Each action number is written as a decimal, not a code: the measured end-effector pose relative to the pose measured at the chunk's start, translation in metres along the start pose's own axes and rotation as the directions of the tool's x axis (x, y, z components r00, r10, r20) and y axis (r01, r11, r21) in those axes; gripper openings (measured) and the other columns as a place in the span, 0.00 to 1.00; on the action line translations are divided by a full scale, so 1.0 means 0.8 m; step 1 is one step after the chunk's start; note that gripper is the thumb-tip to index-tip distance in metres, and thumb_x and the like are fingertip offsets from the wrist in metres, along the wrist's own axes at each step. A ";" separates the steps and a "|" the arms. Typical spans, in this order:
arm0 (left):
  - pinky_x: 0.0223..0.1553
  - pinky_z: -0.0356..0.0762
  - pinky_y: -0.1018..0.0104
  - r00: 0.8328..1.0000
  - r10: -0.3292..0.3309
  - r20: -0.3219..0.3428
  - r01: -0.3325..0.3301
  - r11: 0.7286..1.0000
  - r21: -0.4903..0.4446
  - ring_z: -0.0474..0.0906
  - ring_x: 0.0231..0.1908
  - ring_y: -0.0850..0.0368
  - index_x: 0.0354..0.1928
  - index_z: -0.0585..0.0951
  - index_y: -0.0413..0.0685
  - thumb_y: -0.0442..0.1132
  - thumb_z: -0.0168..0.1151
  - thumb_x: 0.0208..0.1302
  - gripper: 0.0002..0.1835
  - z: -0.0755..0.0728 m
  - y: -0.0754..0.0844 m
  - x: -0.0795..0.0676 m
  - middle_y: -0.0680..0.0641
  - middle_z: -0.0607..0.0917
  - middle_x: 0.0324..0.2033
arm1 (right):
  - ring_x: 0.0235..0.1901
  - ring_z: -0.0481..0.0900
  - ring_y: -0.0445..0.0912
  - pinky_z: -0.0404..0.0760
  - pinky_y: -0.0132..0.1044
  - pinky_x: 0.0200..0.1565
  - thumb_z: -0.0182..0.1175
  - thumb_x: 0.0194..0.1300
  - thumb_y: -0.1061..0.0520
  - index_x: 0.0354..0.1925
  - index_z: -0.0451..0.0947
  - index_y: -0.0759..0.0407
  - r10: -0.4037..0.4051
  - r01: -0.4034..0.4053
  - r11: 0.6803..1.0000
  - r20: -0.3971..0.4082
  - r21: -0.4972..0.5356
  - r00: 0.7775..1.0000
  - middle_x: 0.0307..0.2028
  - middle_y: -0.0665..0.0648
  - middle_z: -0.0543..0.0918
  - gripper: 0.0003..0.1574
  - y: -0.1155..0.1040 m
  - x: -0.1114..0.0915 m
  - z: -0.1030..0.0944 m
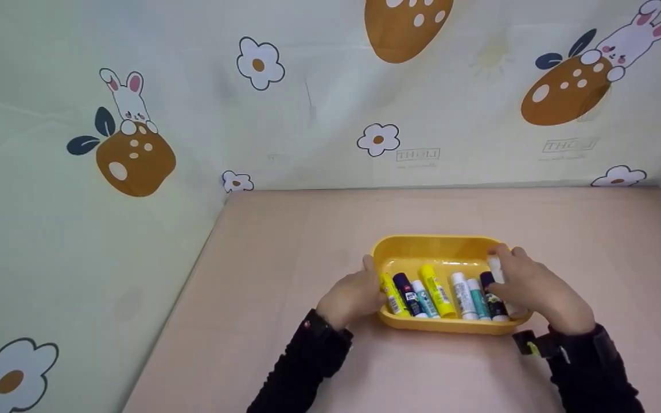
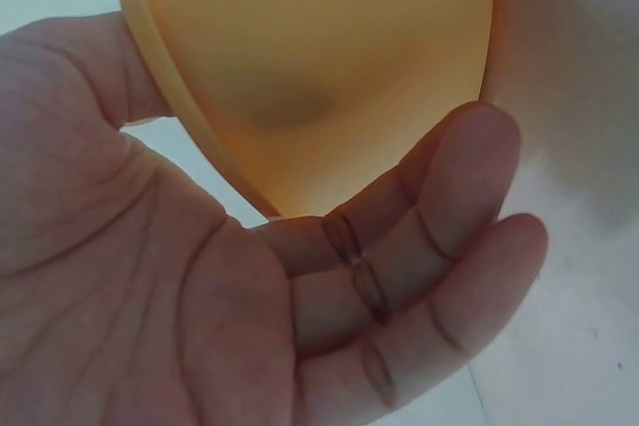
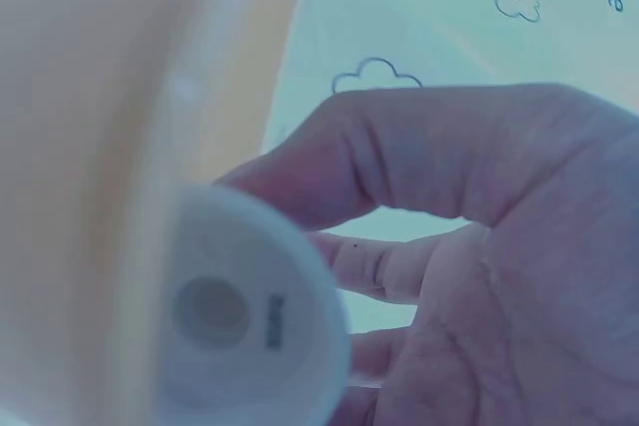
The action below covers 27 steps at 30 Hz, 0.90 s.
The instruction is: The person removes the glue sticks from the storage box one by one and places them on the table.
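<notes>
A yellow tray [image 1: 451, 326] holds a row of glue sticks: yellow ones [image 1: 437, 291], dark ones [image 1: 409, 295], teal-and-white ones [image 1: 478, 301] and a white one [image 1: 463, 295]. My left hand [image 1: 353, 295] grips the tray's left end; in the left wrist view its thumb is at the rim and its fingers curl against the outer wall [image 2: 319, 37]. At the tray's right end, my right hand [image 1: 534, 287] holds another white glue stick [image 1: 496, 269], mostly covered by the fingers. Its round white end [image 3: 280, 256] shows in the right wrist view.
The tray stands on a pale pinkish table [image 1: 284, 246]. Behind and to the left rise walls covered in a printed sheet [image 1: 319, 160] with flowers and rabbits. Both forearms wear dark sleeves [image 1: 302, 361] with wrist straps.
</notes>
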<state>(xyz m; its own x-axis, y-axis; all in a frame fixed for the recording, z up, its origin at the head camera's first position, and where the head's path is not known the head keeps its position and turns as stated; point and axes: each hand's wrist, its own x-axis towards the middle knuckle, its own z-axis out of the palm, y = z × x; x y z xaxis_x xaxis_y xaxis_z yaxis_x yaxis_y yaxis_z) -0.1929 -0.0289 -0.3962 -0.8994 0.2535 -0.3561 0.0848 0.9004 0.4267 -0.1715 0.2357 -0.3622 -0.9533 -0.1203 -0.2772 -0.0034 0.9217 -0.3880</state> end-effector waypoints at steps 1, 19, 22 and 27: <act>0.26 0.65 0.64 1.000 -0.002 0.001 0.002 1.000 -0.003 0.69 0.22 0.54 0.69 0.46 0.36 0.41 0.55 0.60 0.41 0.000 0.000 0.000 0.46 0.74 0.25 | 0.38 0.71 0.59 0.79 0.54 0.40 0.60 0.59 0.53 0.64 0.53 0.66 0.007 -0.007 1.000 0.000 0.008 1.000 0.52 0.77 0.63 0.42 0.001 -0.001 -0.002; 0.29 0.67 0.64 0.999 -0.028 0.016 0.029 0.999 -0.034 0.70 0.24 0.54 0.70 0.43 0.37 0.41 0.54 0.62 0.42 0.000 0.003 -0.002 0.45 0.75 0.29 | 0.32 0.71 0.56 0.79 0.34 0.26 0.56 0.62 0.57 0.66 0.44 0.69 0.114 -0.122 0.986 0.073 0.111 0.991 0.52 0.79 0.58 0.43 0.032 -0.012 -0.021; 0.28 0.66 0.64 1.000 -0.029 0.007 0.029 0.999 -0.020 0.69 0.24 0.54 0.70 0.44 0.36 0.42 0.55 0.61 0.42 0.000 0.003 -0.002 0.45 0.75 0.28 | 0.31 0.72 0.55 0.79 0.35 0.26 0.55 0.62 0.58 0.65 0.44 0.70 0.119 -0.126 0.987 0.071 0.098 0.990 0.50 0.80 0.59 0.43 0.034 -0.012 -0.023; 0.26 0.66 0.65 1.000 -0.029 -0.007 0.029 0.999 0.021 0.69 0.22 0.54 0.69 0.46 0.36 0.42 0.56 0.60 0.42 0.000 0.003 -0.003 0.45 0.74 0.25 | 0.28 0.72 0.54 0.79 0.36 0.25 0.53 0.59 0.62 0.64 0.45 0.73 0.123 -0.129 0.989 0.078 0.073 0.989 0.47 0.80 0.61 0.41 0.039 -0.011 -0.024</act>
<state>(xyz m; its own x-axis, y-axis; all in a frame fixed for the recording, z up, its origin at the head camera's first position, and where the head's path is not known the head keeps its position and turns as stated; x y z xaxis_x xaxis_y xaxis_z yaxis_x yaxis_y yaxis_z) -0.1906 -0.0276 -0.3943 -0.9045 0.2246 -0.3625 0.0673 0.9146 0.3988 -0.1694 0.2723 -0.3547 -0.9201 -0.0344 -0.3902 0.1413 0.8999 -0.4125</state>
